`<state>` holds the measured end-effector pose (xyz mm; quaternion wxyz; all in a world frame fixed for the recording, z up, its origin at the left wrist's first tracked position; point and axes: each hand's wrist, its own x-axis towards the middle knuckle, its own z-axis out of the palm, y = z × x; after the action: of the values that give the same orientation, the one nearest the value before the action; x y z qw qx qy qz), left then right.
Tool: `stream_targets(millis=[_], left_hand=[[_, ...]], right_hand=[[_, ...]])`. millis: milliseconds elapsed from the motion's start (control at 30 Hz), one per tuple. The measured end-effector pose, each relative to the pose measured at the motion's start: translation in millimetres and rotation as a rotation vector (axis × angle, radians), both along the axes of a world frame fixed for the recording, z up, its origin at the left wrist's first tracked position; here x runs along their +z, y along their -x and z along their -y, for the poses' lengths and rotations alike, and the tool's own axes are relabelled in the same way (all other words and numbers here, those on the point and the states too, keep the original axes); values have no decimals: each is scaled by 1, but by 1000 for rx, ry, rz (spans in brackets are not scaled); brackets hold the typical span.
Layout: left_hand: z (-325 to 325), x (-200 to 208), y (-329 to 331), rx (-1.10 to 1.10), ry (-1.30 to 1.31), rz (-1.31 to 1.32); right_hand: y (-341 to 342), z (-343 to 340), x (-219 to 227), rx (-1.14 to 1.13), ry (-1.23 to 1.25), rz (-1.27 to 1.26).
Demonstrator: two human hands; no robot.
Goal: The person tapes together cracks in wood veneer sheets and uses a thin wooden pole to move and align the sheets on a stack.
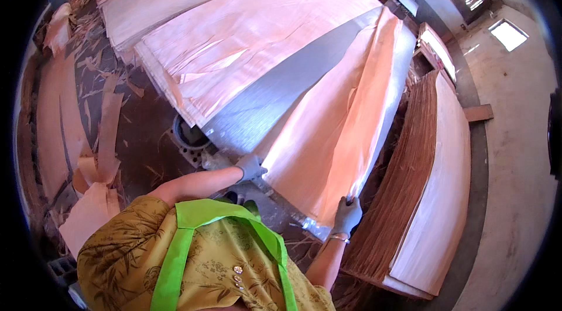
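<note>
Currently, left hand [250, 167] and right hand [348, 215], both gloved, pinch the near corners of a veneer sheet [328, 135]. Beyond the grips, it lies partly across the metal table [263, 106]; the stack [427, 182] beside the right grip awaits.

Left hand [252, 167]: grey work glove, forearm bare, reaching forward and up from the lower middle of the view, fingers curled closed at the near edge. Right hand [347, 215]: grey glove, bangle at the wrist, forearm rising from the lower edge, fingers pinched shut at the top. Hands well apart, arms nearly straight.
</note>
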<state>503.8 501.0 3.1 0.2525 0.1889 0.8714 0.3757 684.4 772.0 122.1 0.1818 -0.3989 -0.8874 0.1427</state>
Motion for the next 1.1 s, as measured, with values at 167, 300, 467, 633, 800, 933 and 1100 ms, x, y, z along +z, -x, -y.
stream_targets(millis=[167,300,467,633,800,933,1100], left_hand=[[0,35,2,159,-194,482],[13,81,13,139,-128,179],[31,117,38,186,-219,169],[62,120,69,114,-406,92],[91,145,93,149,-440,129],[113,138,134,205,-428,105],[132,101,198,225,-494,181]], right_hand=[[7,-2,16,-13,29,21],[15,-1,24,16,34,-39],[26,-3,28,74,190,-291],[47,21,44,70,443,-534],[60,42,43,56,582,-648],[92,48,22,32,653,-693],[135,55,-1,65,690,-735]])
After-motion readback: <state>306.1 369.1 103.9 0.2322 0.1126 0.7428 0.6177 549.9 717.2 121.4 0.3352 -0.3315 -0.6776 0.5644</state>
